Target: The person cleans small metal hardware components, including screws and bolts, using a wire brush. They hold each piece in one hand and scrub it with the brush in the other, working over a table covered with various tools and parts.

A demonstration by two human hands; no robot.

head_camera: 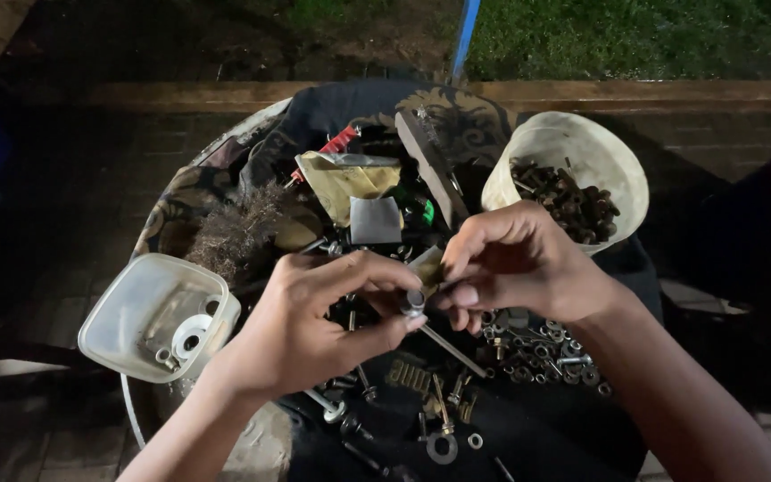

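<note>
Pinching a long grey metal bolt point(430, 323) between both hands, left point(314, 326) and right point(515, 263), I held it raised over the dark cloth point(528, 437) strewn with small fasteners, clear for fingering.

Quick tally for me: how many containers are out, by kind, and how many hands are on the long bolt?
Square clear plastic tub: 1
Round cream bucket with rusty nuts and bolts: 1
Left hand on the long bolt: 1
Right hand on the same bolt: 1
Total: 2 containers, 2 hands. Loose washers and screws on the dark cloth are too many to count.
</note>
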